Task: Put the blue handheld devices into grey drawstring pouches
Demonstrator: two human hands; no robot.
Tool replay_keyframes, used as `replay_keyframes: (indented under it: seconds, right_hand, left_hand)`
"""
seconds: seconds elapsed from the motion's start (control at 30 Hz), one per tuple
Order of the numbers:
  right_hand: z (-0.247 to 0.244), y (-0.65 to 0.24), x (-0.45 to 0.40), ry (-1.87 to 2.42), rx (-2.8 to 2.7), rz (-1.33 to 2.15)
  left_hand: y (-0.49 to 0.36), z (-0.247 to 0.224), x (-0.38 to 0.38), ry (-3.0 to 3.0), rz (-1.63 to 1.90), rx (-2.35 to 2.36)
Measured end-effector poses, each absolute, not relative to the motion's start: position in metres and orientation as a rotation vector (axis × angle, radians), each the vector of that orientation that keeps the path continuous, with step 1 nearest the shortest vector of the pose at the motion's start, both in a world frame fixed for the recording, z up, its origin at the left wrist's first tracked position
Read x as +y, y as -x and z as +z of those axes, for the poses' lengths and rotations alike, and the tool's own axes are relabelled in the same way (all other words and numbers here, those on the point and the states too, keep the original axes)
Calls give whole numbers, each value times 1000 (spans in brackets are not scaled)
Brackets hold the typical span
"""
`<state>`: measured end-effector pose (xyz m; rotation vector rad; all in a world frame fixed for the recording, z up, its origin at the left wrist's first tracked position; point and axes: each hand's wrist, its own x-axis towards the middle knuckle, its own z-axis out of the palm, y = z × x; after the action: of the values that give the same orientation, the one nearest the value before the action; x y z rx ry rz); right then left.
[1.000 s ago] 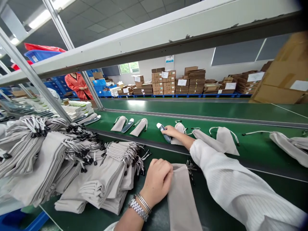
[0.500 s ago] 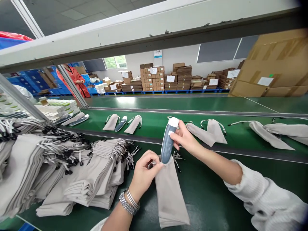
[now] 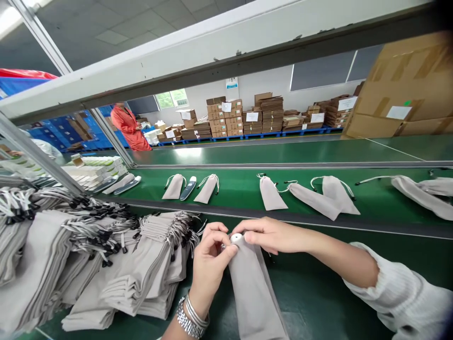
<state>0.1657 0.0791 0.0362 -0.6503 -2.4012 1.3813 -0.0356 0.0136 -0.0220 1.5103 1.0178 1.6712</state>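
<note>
Below the centre, a beige drawstring pouch (image 3: 253,288) lies with its mouth toward the back. Only the white end (image 3: 237,238) of a handheld device shows at that mouth; its blue-grey body is hidden inside the cloth. My left hand (image 3: 212,255), with a watch and bangles on its wrist, pinches the left of the pouch's rim between thumb and fingers. My right hand (image 3: 272,234) closes round the right of the mouth, its thumb beside the white end and fingers behind it. Folded pouches (image 3: 141,264) with black-tipped cords are heaped at the left.
On the green conveyor (image 3: 237,189) behind a dark rail lie several pouches (image 3: 272,192) and a bare device (image 3: 188,188). White boxes (image 3: 92,170) stand at the left. A large carton (image 3: 399,89), a person in orange (image 3: 129,127) and stacked cartons (image 3: 224,118) are farther back.
The device has gone down into the pouch, leaving just its white end showing. My right hand has moved down and left to the pouch's mouth. My left hand has stayed at the rim.
</note>
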Motion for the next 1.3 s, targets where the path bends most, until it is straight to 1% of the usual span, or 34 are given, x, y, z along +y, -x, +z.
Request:
replay_keyframes:
  seconds: [0.1, 0.17, 0.2, 0.33, 0.4, 0.47, 0.57, 0.63, 0.73, 0.83, 0.97, 1.03, 1.13, 1.3]
  right_hand:
    - [39, -169, 79, 625, -2277, 1574]
    - [46, -175, 77, 570, -2174, 1608]
    - [50, -179, 74, 548, -2105, 1596]
    - [68, -193, 58, 425, -1749, 1595]
    - [75, -196, 52, 348, -1620, 1611]
    - [81, -195, 53, 310, -1518, 1531]
    - [87, -187, 73, 347, -1417, 1230]
    - [87, -176, 99, 392, -1457, 1007]
    - [73, -150, 149, 560, -1706, 772]
    - [49, -113, 192, 834, -2040, 653]
    - [24, -54, 230, 1116, -2323, 475]
    - [17, -24, 245, 1220, -2346, 446]
    - [10, 14, 268, 1398, -2285, 499]
    - [-6, 44, 291, 1648, -2126, 567]
  left_hand:
    - [44, -17, 15, -1368, 1493, 941]
    - [55, -9, 14, -1215, 1399, 901]
    - [61, -5, 14, -1112, 1426, 885]
    - [82, 8, 12, -794, 1757, 775]
    - [81, 6, 12, -862, 1808, 759]
    - [72, -2, 13, -1021, 1773, 855]
    - [53, -18, 15, -1440, 1582, 1149]
    - [43, -29, 16, -1792, 1398, 1340]
    - [35, -41, 18, -2175, 1180, 1540]
    - [32, -50, 21, -2343, 1045, 1656]
    - [30, -55, 24, -2466, 1015, 1714]
    - [29, -56, 25, -2536, 1028, 1722]
    - [28, -57, 25, -2592, 998, 1710]
    - [28, -57, 27, -2570, 984, 1715]
